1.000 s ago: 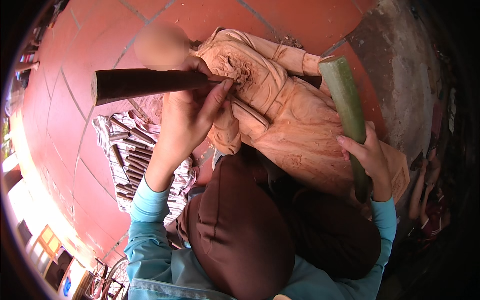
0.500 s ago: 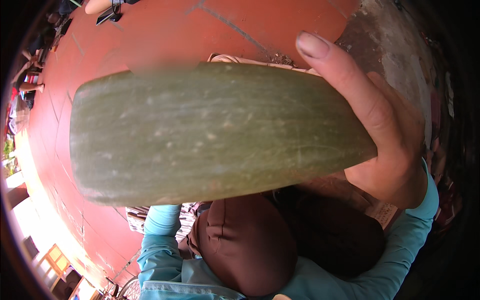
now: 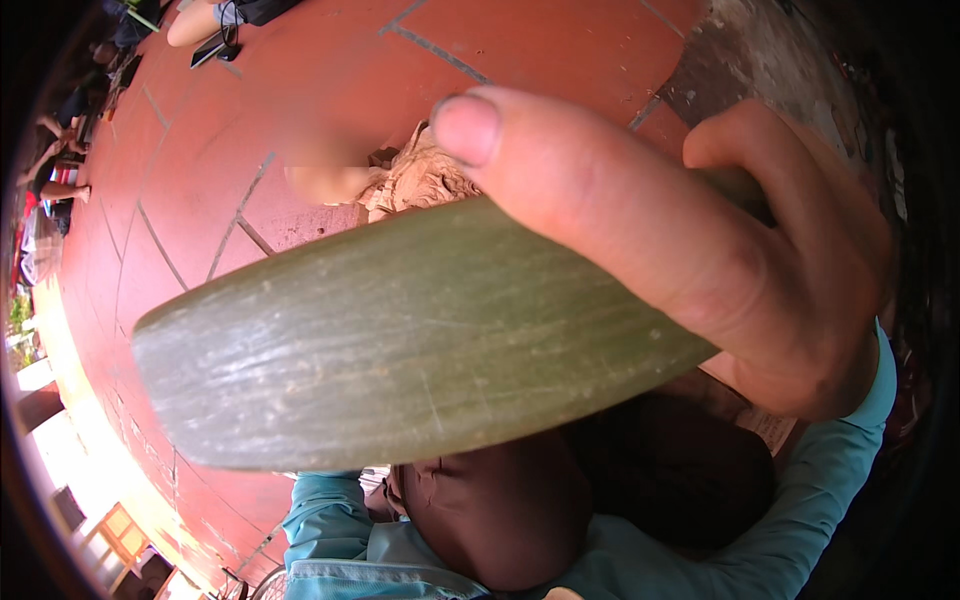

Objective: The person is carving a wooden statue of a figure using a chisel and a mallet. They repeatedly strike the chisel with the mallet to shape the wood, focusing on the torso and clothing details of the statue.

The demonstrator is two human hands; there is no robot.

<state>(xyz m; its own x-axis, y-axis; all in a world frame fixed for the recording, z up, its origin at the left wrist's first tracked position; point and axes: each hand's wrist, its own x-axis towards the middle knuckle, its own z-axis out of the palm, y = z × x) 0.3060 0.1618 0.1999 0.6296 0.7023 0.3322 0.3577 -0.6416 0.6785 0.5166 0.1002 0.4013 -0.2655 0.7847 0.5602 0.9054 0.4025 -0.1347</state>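
A large green tapered object (image 3: 420, 340) with a smooth, scratched and streaked surface fills the middle of the view, very close. Its kind is not clear. My right hand (image 3: 740, 250) grips its narrower right end, with the thumb stretched across the near face and the fingers curled behind. The wider end points left. My left forearm, in a light blue sleeve (image 3: 325, 515), runs up behind the object, which hides the hand. Beyond the upper edge lies a crumpled light brown thing (image 3: 425, 175). A blurred skin-coloured shape (image 3: 330, 185) is beside it; I cannot tell what it is.
My brown-trousered knee (image 3: 490, 510) is below the object. Red floor tiles (image 3: 150, 240) spread to the left and ahead. A phone-like dark item (image 3: 208, 48) lies near another person's leg (image 3: 195, 22) at the upper left. More people (image 3: 65, 190) are at the far left.
The green object has tilted, its left end dropping lower and its top edge now slanting. My right hand has come in to the left, its thumb further across, revealing the crumpled brown thing.
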